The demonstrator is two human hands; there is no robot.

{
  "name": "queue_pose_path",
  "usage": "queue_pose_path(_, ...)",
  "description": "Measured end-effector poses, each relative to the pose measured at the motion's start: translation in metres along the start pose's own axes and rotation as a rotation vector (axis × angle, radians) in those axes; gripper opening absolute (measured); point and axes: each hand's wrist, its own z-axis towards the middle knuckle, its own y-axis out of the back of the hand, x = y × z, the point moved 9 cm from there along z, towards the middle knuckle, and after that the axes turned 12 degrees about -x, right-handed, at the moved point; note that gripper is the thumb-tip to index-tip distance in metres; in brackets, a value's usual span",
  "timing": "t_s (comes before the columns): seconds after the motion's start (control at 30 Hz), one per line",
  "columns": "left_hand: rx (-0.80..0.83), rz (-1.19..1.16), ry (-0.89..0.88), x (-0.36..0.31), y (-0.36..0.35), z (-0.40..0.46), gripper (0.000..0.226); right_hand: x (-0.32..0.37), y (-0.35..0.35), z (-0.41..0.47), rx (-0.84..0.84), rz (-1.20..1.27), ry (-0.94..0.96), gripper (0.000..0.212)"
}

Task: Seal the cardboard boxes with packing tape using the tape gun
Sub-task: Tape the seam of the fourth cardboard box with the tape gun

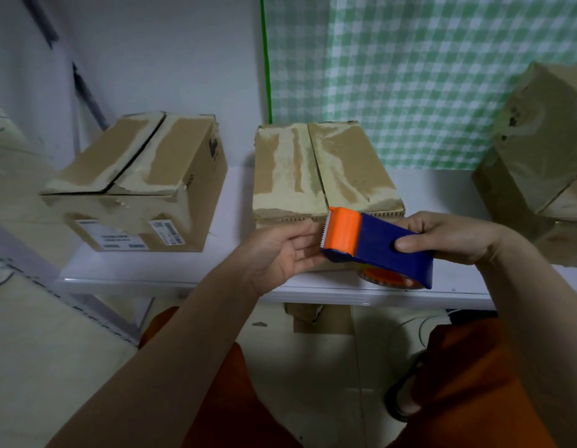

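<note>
White surface (170,279) by a green checked curtain (426,76), three cardboard boxes on it, middle box (322,169) just behind the blue and orange tape gun (377,247), right hand (448,234) grip closed round the gun, left hand (280,253) flat open, touching its orange end.

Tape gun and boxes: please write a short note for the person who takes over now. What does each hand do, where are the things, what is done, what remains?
Right hand grips the blue and orange tape gun by its body, above the table's front edge.
Left hand is open, fingers at the gun's toothed end.
Middle box lies just behind the gun, flaps closed, seam untaped.
Left box has its seam gaping, also untaped.
Right box is partly out of view; I cannot tell its state.
Done: gun picked up. Left: tape each seam.
</note>
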Motion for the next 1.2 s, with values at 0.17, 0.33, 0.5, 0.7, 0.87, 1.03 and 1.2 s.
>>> queue_pose_path(0.17,-0.038,-0.068,0.016,0.011,0.007,0.004,0.015,0.000,-0.009,0.007,0.035,0.004,-0.007,0.037)
queue_pose_path(0.33,-0.151,0.008,-0.095,0.003,0.023,0.005,0.012,-0.001,-0.010,0.015,-0.001,-0.080,-0.032,0.044)
queue_pose_path(0.5,-0.466,0.249,-0.340,-0.016,0.054,0.000,0.016,0.017,-0.017,0.028,-0.089,-0.185,-0.015,0.033)
queue_pose_path(0.7,-0.769,0.341,-0.601,-0.041,0.086,-0.022,0.011,0.038,-0.013,0.034,-0.128,-0.401,-0.009,0.048)
queue_pose_path(0.87,-0.879,0.344,-0.688,-0.058,0.103,-0.028,0.014,0.056,0.005,0.031,-0.217,-0.498,-0.031,0.057)
queue_pose_path(1.03,-0.910,0.366,-0.699,-0.061,0.104,-0.022,0.022,0.076,0.012,0.042,-0.331,-0.614,-0.063,0.069)
queue_pose_path(1.2,-0.971,0.397,-0.728,-0.060,0.106,-0.018,0.026,0.085,0.009,0.050,-0.390,-0.683,-0.105,0.065)
